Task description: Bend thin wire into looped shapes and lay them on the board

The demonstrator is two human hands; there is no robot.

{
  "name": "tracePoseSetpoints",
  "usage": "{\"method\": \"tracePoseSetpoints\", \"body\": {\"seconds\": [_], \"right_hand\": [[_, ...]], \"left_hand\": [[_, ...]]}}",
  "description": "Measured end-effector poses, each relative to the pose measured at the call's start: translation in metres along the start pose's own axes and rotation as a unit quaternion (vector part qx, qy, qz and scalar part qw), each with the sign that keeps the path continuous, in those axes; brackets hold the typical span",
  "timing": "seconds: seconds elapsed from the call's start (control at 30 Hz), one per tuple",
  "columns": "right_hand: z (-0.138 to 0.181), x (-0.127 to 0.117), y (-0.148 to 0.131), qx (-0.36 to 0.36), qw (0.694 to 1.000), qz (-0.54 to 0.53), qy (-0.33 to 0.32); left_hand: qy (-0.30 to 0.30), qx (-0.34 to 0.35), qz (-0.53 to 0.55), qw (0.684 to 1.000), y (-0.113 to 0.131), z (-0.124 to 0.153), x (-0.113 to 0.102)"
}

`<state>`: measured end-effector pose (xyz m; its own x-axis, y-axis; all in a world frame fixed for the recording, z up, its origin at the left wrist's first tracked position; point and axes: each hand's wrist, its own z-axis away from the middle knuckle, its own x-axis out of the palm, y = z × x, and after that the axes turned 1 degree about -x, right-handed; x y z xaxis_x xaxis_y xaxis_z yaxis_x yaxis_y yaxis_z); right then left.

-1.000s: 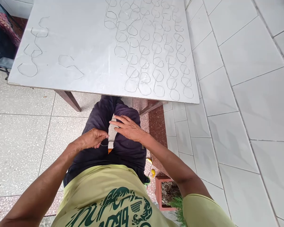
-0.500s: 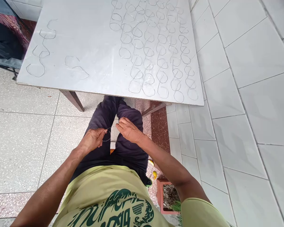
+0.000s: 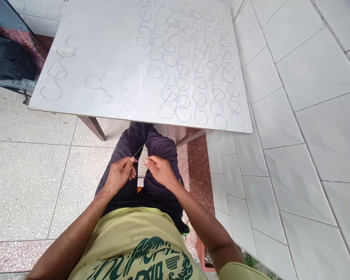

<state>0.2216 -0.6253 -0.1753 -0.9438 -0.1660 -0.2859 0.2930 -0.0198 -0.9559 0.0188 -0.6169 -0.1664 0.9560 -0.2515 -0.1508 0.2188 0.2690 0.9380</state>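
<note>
A thin bent wire (image 3: 139,150) is pinched between the thumb and fingers of my left hand (image 3: 121,174), above my lap. One end slants up and right past the fingertips, and a short bit shows below them. Just to the right, my right hand (image 3: 161,170) has its fingers curled together near the wire; whether anything is in them is hidden. On the white tabletop (image 3: 119,77) lie many figure-eight wire shapes (image 3: 200,96) in columns at the right. A single S-shaped wire (image 3: 100,88) and some partly looped wires (image 3: 60,72) rest at the left.
The table's front edge is just beyond my knees, with wooden legs (image 3: 92,127) below it. A white tiled wall (image 3: 280,116) runs along the right side. At the left stands a folding chair (image 3: 14,81) with dark cloth on it. A planter (image 3: 206,259) sits by my right arm.
My left hand has turned, so the wire now points up and away. The right hand has dropped slightly, its fingers curling in. The whole view has shifted a little.
</note>
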Motion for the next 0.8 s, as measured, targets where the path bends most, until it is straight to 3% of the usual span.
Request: {"method": "tracePoseSetpoints", "body": {"seconds": [0.07, 0.13, 0.3, 0.4, 0.53, 0.67, 0.8], "right_hand": [[0.004, 0.018, 0.005, 0.072, 0.986, -0.147, -0.031], [0.006, 0.029, 0.006, 0.104, 0.967, -0.230, -0.022], [0.003, 0.025, 0.001, 0.087, 0.969, -0.231, 0.011], [0.004, 0.018, -0.001, 0.064, 0.984, -0.167, 0.023], [0.005, 0.013, -0.002, -0.041, 0.997, 0.038, 0.060], [0.005, 0.014, -0.002, -0.121, 0.963, 0.232, 0.056], [0.005, 0.016, -0.001, -0.145, 0.939, 0.307, 0.060]], "left_hand": [[-0.001, -0.003, 0.045, 0.999, 0.003, -0.002, 0.004], [-0.001, -0.016, 0.099, 0.995, 0.006, -0.004, 0.003], [-0.057, -0.087, 0.245, 0.964, 0.013, -0.005, -0.009], [-0.089, -0.100, 0.290, 0.948, 0.015, -0.003, -0.014], [-0.087, -0.093, 0.275, 0.953, 0.017, 0.001, -0.010], [-0.074, -0.072, 0.233, 0.967, 0.022, 0.003, -0.002], [-0.059, -0.081, 0.242, 0.965, 0.025, 0.001, -0.002]]}}
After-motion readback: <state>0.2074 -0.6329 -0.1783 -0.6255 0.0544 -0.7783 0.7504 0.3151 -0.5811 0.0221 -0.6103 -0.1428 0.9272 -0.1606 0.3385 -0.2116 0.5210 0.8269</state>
